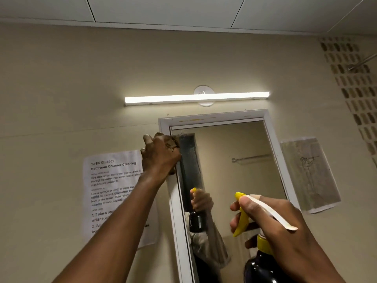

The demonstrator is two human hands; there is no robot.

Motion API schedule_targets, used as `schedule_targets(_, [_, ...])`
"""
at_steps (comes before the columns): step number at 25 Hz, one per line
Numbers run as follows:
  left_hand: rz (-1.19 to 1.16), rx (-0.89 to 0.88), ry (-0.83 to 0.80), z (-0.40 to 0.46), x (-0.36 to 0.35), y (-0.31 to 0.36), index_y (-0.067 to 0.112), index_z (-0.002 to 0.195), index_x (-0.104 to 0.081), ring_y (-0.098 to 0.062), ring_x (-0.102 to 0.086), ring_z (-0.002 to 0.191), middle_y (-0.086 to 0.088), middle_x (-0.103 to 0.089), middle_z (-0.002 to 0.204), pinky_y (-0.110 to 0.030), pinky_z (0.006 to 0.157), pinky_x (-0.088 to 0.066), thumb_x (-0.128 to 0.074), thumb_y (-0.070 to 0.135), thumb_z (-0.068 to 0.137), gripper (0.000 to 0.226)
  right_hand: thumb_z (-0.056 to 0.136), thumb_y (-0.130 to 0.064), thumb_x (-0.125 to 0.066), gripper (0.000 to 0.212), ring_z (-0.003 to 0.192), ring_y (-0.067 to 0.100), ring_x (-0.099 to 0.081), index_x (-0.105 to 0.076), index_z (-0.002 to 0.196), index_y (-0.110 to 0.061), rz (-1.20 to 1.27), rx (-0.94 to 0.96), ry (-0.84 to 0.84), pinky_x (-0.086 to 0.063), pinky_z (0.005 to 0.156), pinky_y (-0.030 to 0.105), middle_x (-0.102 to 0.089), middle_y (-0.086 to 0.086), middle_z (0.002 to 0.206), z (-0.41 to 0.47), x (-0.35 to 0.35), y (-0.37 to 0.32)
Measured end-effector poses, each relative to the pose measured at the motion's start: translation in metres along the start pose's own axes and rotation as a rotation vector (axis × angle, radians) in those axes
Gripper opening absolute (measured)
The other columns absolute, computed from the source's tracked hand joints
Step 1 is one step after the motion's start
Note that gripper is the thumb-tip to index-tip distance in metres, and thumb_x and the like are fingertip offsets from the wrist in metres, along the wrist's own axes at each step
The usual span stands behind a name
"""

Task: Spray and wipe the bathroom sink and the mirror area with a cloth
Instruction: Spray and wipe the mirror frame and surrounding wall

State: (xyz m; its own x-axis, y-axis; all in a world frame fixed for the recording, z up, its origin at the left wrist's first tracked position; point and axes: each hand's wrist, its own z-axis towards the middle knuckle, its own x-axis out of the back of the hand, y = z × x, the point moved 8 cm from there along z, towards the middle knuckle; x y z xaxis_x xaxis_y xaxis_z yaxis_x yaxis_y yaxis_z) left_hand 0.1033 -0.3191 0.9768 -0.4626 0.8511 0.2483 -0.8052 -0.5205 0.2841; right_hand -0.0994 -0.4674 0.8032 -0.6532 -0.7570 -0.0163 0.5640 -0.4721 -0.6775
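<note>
A white-framed mirror (240, 152) hangs on the beige wall straight ahead. My left hand (159, 156) is raised to the mirror's upper left corner and presses a brown cloth (170, 142) against the frame and glass there. My right hand (271, 219) holds a dark spray bottle (259, 264) with a yellow trigger and white head, low in front of the mirror's right half, its nozzle pointing left at the glass. The bottle and hand are reflected in the mirror. The sink is out of view.
A lit tube light (196, 98) sits above the mirror. A printed task sheet (114, 193) is taped to the wall left of the mirror, and a paper with a drawing (310, 174) is taped to its right. A ventilation-block wall (355, 82) stands far right.
</note>
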Motion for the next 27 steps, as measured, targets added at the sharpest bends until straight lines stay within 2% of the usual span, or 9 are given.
schedule_targets(4, [-0.052, 0.031, -0.027, -0.057, -0.011, -0.015, 0.02, 0.127, -0.062, -0.035, -0.058, 0.104, -0.015, -0.045, 0.125, -0.048, 0.093, -0.054, -0.072, 0.029, 0.083, 0.046, 0.106, -0.031, -0.058, 0.036, 0.067, 0.027, -0.079, -0.082, 0.08, -0.026, -0.033, 0.056, -0.021, -0.062, 0.056, 0.035, -0.081, 0.005, 0.071, 0.018, -0.026, -0.005])
schedule_targets(7, [-0.081, 0.046, -0.009, -0.098, -0.018, -0.023, 0.025, 0.116, -0.067, -0.033, -0.06, 0.097, -0.003, -0.045, 0.108, -0.047, 0.091, -0.053, -0.072, 0.027, 0.081, 0.035, 0.107, -0.03, -0.057, 0.038, 0.068, 0.018, -0.08, -0.081, 0.079, -0.022, -0.039, 0.144, -0.001, -0.063, 0.061, 0.036, -0.082, 0.002, 0.072, 0.032, -0.034, -0.022])
schedule_targets(12, [-0.071, 0.156, -0.067, -0.154, -0.035, -0.047, 0.03, 0.115, -0.065, -0.032, -0.062, 0.095, -0.003, -0.045, 0.108, -0.039, 0.088, -0.054, -0.072, 0.027, 0.08, 0.036, 0.106, -0.03, -0.056, 0.037, 0.067, 0.009, -0.08, -0.08, 0.08, -0.018, -0.028, 0.163, -0.02, -0.057, 0.056, 0.017, -0.082, -0.003, 0.071, 0.042, -0.042, -0.042])
schedule_targets(16, [-0.039, 0.213, -0.189, -0.198, -0.051, -0.062, 0.029, 0.117, -0.062, -0.029, -0.059, 0.101, -0.002, -0.043, 0.113, -0.033, 0.088, -0.054, -0.073, 0.031, 0.079, 0.04, 0.107, -0.034, -0.055, 0.036, 0.07, 0.014, -0.081, -0.079, 0.085, -0.017, -0.113, 0.165, -0.027, -0.064, 0.064, 0.031, -0.082, 0.001, 0.074, 0.041, -0.037, -0.051])
schedule_targets(19, [-0.087, 0.316, -0.404, -0.213, -0.057, -0.069, 0.023, 0.111, -0.061, -0.029, -0.063, 0.094, -0.003, -0.046, 0.111, -0.038, 0.07, -0.062, -0.072, 0.029, 0.079, 0.034, 0.106, -0.038, -0.055, 0.036, 0.075, 0.024, -0.081, -0.078, 0.092, -0.014, -0.136, 0.126, -0.046, -0.068, 0.071, 0.044, -0.082, 0.007, 0.08, 0.042, -0.035, -0.05])
schedule_targets(21, [-0.222, 0.407, -0.51, -0.207, -0.048, -0.067, 0.011, 0.093, -0.067, -0.027, -0.071, 0.073, -0.01, -0.062, 0.098, -0.035, 0.049, -0.061, -0.071, 0.022, 0.081, 0.016, 0.105, -0.04, -0.056, 0.037, 0.078, 0.027, -0.081, -0.078, 0.095, -0.013, -0.135, 0.097, -0.053, -0.067, 0.072, 0.045, -0.082, 0.008, 0.083, 0.045, -0.033, -0.052])
schedule_targets(24, [-0.306, 0.448, -0.4, -0.165, -0.018, -0.056, 0.008, 0.08, -0.069, -0.015, -0.069, 0.049, -0.012, -0.071, 0.074, -0.029, 0.041, -0.056, -0.066, 0.018, 0.087, 0.012, 0.104, -0.041, -0.056, 0.037, 0.075, 0.023, -0.082, -0.078, 0.097, -0.012, -0.134, 0.087, -0.052, -0.067, 0.07, 0.042, -0.082, 0.008, 0.083, 0.055, -0.026, -0.06])
schedule_targets(26, [-0.386, 0.37, -0.166, -0.115, 0.008, -0.041, 0.006, 0.089, -0.069, -0.02, -0.071, 0.06, -0.012, -0.071, 0.083, -0.033, 0.047, -0.06, -0.064, 0.018, 0.089, 0.012, 0.103, -0.043, -0.056, 0.037, 0.073, 0.021, -0.082, -0.078, 0.097, -0.013, -0.125, 0.114, -0.037, -0.066, 0.07, 0.041, -0.083, 0.008, 0.083, 0.065, -0.022, -0.067])
schedule_targets(27, [-0.39, 0.309, -0.02, -0.087, 0.023, -0.032, 0.007, 0.096, -0.067, -0.019, -0.069, 0.069, -0.011, -0.068, 0.093, -0.028, 0.051, -0.058, -0.067, 0.021, 0.087, 0.016, 0.103, -0.043, -0.056, 0.037, 0.074, 0.021, -0.082, -0.078, 0.097, -0.013, -0.126, 0.133, -0.031, -0.066, 0.07, 0.041, -0.082, 0.008, 0.083, 0.07, -0.022, -0.071])
